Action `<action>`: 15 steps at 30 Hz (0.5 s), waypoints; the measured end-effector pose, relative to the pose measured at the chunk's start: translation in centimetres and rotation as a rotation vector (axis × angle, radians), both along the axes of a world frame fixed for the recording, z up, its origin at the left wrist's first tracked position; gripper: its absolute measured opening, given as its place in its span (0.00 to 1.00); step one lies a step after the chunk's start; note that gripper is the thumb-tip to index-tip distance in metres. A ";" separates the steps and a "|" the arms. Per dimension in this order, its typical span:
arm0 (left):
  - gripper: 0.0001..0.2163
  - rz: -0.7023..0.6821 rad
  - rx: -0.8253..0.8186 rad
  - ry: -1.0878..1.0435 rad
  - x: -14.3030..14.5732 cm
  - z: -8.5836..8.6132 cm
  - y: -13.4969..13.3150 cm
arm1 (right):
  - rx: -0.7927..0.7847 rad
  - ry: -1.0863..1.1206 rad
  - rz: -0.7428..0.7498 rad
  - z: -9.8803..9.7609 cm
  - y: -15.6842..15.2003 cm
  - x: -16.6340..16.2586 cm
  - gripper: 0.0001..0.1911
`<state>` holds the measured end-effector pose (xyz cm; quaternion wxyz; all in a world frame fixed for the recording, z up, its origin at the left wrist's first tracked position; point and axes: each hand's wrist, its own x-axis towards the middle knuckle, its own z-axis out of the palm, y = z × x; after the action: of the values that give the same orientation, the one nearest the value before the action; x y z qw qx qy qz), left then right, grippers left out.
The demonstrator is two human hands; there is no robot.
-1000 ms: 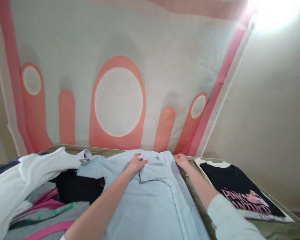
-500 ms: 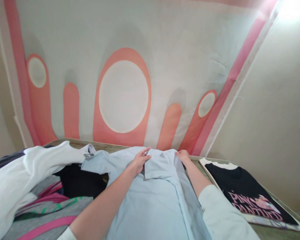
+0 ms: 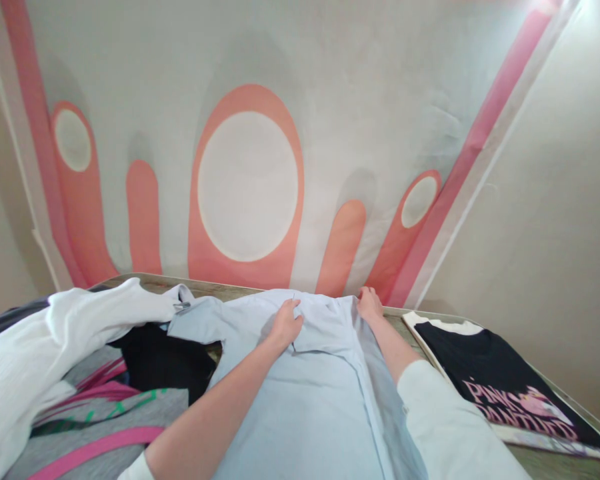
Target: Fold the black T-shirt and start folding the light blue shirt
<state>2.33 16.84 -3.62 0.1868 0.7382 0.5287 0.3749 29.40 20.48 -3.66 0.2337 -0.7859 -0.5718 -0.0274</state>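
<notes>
A light blue collared shirt [image 3: 320,400] lies spread on the table [image 3: 220,291] in front of me, collar at the far end. My left hand [image 3: 286,323] rests on the left side of the collar, fingers together and thumb tucked at the collar's edge, gripping it. My right hand [image 3: 369,303] is at the shirt's far right corner by the shoulder, fingers curled over the fabric edge. Both forearms stretch across the shirt's body.
A folded black T-shirt [image 3: 485,367] with pink print lies to the right. On the left are a white garment [image 3: 55,333], a black garment [image 3: 165,363] and a grey garment with pink stripes [image 3: 105,427]. A pink-and-white patterned cloth [image 3: 250,187] hangs on the wall behind.
My right hand has moved a little farther away along the shirt's far edge. My left hand has stayed on the collar and closed its fingers. The view has tilted slightly down.
</notes>
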 end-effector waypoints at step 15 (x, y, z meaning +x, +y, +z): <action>0.22 -0.033 0.058 -0.004 0.2 -0.4 -0.8 | -0.265 -0.033 0.466 0.2 3.8 0.5 0.30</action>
<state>2.57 16.03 -4.05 0.1729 0.7512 0.5049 0.3884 29.91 24.31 -3.46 0.1195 -0.6561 -0.7397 0.0895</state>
